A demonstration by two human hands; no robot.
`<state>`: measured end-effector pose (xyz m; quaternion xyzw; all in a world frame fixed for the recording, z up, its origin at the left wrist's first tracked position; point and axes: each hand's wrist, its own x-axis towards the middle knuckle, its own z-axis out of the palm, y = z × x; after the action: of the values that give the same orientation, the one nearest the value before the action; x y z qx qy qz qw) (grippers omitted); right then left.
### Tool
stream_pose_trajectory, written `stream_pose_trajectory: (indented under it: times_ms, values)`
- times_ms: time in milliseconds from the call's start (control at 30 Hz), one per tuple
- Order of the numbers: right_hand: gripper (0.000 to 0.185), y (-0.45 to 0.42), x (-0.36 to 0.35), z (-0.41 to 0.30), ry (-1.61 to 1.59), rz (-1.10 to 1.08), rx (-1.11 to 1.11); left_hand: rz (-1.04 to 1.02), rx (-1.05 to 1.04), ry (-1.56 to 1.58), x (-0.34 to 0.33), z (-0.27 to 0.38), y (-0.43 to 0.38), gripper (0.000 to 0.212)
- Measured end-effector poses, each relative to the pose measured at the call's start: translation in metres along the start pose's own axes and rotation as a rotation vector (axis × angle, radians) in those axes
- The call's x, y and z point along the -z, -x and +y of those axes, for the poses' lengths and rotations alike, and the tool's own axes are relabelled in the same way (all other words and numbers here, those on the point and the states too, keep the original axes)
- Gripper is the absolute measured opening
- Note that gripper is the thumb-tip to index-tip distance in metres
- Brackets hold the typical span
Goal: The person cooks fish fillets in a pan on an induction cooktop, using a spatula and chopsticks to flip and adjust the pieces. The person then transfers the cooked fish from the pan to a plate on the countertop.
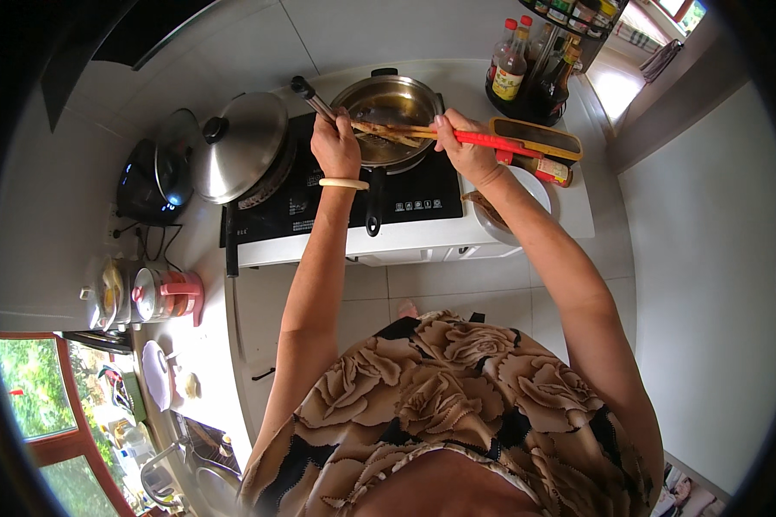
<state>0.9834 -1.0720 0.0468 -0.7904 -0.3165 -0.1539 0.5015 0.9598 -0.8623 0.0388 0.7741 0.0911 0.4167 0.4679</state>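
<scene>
A metal frying pan point(388, 97) with shiny oil in it rests on the black cooktop point(336, 213). My left hand point(336, 145) grips a metal-handled spatula point(313, 98), its slotted head low over the pan. In my right hand point(463, 143) are chopsticks point(491, 140) with red upper ends, their tips at a browned piece of food point(388, 132), perhaps fish, that lies on the spatula over the pan. Under my right forearm a pale plate point(533, 194) holds another browned piece point(489, 207).
Left of the pan stands a lidded pan point(242, 148), its black handle point(231, 239) jutting past the counter edge. The frying pan's handle point(375, 207) points towards me. Sauce bottles point(509, 71), a yellow-rimmed container point(537, 137) and a lying jar point(549, 170) are at the right.
</scene>
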Motion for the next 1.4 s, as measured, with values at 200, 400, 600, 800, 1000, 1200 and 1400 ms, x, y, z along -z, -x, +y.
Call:
stream_pose_trajectory:
  times_ms: [200, 400, 600, 800, 1000, 1200, 1400]
  values:
    - [0.028, 0.003, 0.002, 0.0, -0.012, 0.002, -0.014, 0.001, -0.015, -0.032, -0.001, 0.003, 0.005, 0.021]
    - [0.029, 0.014, 0.019, 0.016, 0.024, 0.034, 0.015, 0.003, -0.032, 0.031, -0.014, 0.024, 0.009, 0.024]
    - [0.022, 0.058, 0.125, -0.004, -0.017, 0.178, -0.007, -0.099, -0.049, 0.361, -0.049, 0.068, 0.041, 0.02]
    - [0.02, 0.135, 0.186, 0.02, 0.17, 0.157, -0.062, -0.256, 0.029, 0.298, -0.114, 0.085, 0.127, 0.019]
    - [0.015, 0.182, 0.192, 0.07, 0.379, -0.16, 0.188, -0.369, 0.116, 0.107, -0.135, 0.087, 0.176, 0.02]
    - [0.017, 0.221, 0.197, 0.073, 0.309, -0.272, 0.253, -0.321, 0.116, 0.158, -0.089, 0.068, 0.187, 0.018]
    - [0.004, 0.231, 0.229, 0.037, 0.205, -0.146, 0.027, -0.258, 0.248, 0.315, -0.042, 0.055, 0.187, 0.015]
